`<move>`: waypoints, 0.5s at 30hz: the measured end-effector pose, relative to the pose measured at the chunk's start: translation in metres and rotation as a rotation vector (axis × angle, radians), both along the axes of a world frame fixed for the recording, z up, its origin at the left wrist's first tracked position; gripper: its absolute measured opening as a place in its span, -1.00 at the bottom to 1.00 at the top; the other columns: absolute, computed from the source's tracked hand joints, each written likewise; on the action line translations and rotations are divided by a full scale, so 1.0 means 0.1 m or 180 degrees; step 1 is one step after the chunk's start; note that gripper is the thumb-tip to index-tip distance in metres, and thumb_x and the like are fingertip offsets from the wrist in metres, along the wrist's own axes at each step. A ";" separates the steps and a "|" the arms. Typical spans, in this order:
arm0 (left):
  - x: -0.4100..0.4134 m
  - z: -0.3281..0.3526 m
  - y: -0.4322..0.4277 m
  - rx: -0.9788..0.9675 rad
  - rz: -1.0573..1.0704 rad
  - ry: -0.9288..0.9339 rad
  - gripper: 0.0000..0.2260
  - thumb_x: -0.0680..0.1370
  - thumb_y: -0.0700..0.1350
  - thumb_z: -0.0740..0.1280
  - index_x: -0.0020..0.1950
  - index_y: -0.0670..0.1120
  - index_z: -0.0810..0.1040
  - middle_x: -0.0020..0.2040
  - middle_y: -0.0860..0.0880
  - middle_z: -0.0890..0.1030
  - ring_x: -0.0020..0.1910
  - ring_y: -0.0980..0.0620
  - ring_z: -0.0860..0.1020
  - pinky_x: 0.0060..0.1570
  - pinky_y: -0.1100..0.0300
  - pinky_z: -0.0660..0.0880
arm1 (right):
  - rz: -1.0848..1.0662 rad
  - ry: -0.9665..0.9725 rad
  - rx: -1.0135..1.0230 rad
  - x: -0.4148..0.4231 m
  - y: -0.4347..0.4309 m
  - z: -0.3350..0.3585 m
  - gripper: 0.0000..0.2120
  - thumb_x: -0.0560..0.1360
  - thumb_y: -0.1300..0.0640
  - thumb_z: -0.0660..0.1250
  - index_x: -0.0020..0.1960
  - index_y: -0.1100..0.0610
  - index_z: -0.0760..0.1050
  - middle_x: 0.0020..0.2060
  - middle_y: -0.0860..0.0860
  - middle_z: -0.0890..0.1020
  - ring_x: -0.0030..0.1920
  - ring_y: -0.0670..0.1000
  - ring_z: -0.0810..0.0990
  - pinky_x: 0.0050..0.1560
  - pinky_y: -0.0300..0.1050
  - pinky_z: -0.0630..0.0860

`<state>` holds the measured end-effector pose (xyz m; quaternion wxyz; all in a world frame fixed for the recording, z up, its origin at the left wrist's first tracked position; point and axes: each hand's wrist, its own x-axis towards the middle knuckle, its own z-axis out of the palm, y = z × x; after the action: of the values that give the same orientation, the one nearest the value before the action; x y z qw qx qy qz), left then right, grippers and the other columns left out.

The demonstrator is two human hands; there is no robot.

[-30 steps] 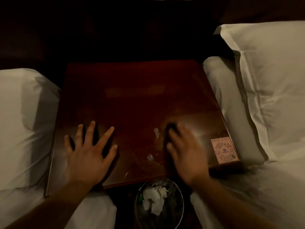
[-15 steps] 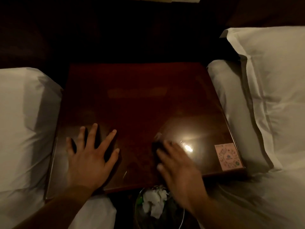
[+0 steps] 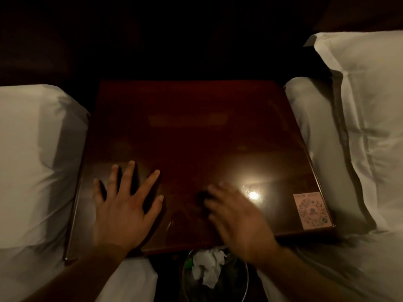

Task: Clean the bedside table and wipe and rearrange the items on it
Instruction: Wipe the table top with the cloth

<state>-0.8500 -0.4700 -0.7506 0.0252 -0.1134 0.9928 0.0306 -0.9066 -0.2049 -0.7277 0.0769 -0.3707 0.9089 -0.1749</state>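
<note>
Our right hand (image 3: 239,219) has slid left and back toward the near edge, and the pale specks ahead of it are gone from the bedside table (image 3: 196,131). Our left hand (image 3: 122,212) lies flat on the near left part, fingers spread wide. Wiping seems well along. Besides our hands, we see only a pink sticker (image 3: 311,211) on the top, so rearranging looks still to come. Crumpled tissues (image 3: 207,264) sit in the bin (image 3: 247,280) below. The right hand is blurred; the dark patch (image 3: 201,196) under it may be a cloth, and we cannot tell whether it is gripped. The far edge sinks into darkness.
</note>
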 end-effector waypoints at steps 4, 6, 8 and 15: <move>0.01 0.03 0.01 0.0072 0.0026 -0.0025 -0.48 0.57 0.34 -0.02 0.54 0.31 0.16 0.60 -0.12 0.18 0.59 -0.22 0.06 0.45 -0.36 0.01 | -0.1747 -0.0013 -0.0231 -1.00 -0.13 0.07 -0.67 0.61 0.07 0.24 0.34 0.08 0.50 0.44 0.03 0.42 0.48 0.12 0.28 0.45 -0.01 0.23; 0.01 0.05 0.02 0.0116 0.0029 -0.0037 -0.48 0.57 0.32 -0.01 0.54 0.29 0.20 0.59 -0.12 0.19 0.59 -0.22 0.07 0.45 -0.36 0.00 | -0.1918 -0.0160 -0.0317 -1.09 -0.38 0.09 -0.67 0.60 0.06 0.24 0.34 0.07 0.51 0.44 0.02 0.42 0.46 0.13 0.30 0.44 -0.08 0.20; 0.02 0.07 0.01 0.0177 0.0068 -0.0018 -0.49 0.58 0.28 0.00 0.53 0.25 0.25 0.59 -0.11 0.21 0.59 -0.20 0.08 0.46 -0.35 0.00 | -0.1259 -0.0228 -0.0473 -0.73 -0.58 0.06 -0.71 0.59 0.05 0.26 0.28 0.05 0.55 0.41 0.00 0.46 0.42 0.10 0.35 0.44 -0.08 0.22; 0.01 0.05 0.01 0.0253 0.0107 0.0171 -0.53 0.59 0.13 0.05 0.49 0.16 0.36 0.56 -0.11 0.28 0.57 -0.19 0.13 0.45 -0.33 0.02 | -0.1574 -0.0802 -0.1472 -0.37 -0.11 0.15 -0.80 0.62 0.04 0.22 0.22 -0.08 0.49 0.17 -0.08 0.53 0.18 -0.09 0.50 0.23 -0.17 0.46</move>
<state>-0.8491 -0.4689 -0.7459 0.0025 -0.1281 0.9890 0.0735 -0.9431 -0.2161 -0.7127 0.0577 -0.1228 0.8909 -0.4335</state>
